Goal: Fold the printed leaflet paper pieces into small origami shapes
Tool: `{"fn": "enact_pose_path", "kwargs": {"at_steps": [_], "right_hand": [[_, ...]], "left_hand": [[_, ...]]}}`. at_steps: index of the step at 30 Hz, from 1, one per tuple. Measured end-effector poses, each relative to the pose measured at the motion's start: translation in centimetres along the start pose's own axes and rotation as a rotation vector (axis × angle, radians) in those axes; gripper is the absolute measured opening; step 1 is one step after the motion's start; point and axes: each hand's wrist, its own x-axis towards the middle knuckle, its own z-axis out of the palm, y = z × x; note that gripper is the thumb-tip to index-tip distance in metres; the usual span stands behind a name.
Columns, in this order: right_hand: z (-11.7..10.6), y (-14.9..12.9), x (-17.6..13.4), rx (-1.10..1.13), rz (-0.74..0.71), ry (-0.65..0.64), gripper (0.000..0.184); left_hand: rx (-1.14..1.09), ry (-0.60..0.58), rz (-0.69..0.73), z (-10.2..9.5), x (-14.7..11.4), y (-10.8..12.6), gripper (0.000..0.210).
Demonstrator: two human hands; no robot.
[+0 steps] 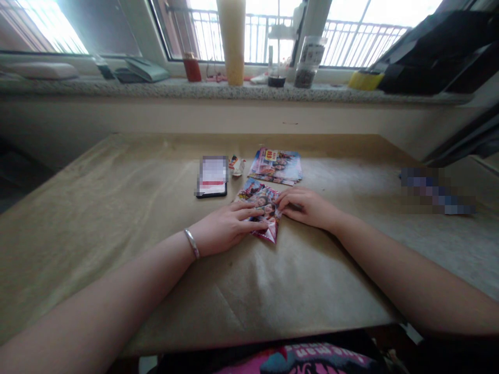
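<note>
A creased, glossy printed sheet (pixel 255 193) in pink and blue lies at the middle of the table, its lower end narrowing to a corner. My left hand (pixel 230 224) rests flat across its left side, fingers stretched out and apart. At the right edge of the sheet, my right hand (pixel 306 206) has its fingers bent and gripping the edge; the fingertips are partly hidden. Just beyond lies a stack of glossy printed leaflets (pixel 278 167) with similar colours. A small crumpled printed paper (pixel 236 166) sits left of the stack.
A phone (pixel 212 176) with a blurred screen lies left of the crumpled paper. On the right is a blurred bluish item (pixel 436 191). Along the windowsill (pixel 241 92) stand a red jar (pixel 192 67), a tall yellowish cylinder (pixel 233 47), a clear container (pixel 310 59) and a black bag (pixel 424 57).
</note>
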Motion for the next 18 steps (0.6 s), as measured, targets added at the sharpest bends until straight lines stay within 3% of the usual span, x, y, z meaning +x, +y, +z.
{"fn": "enact_pose_path", "kwargs": {"at_steps": [11, 18], "right_hand": [[0.7, -0.1, 0.1, -0.066, 0.019, 0.090, 0.004], [1.2, -0.1, 0.0, -0.062, 0.231, 0.227, 0.010]], "left_hand": [[0.023, 0.022, 0.002, 0.2, 0.3, 0.3, 0.041], [0.055, 0.004, -0.014, 0.3, 0.3, 0.3, 0.041]]}}
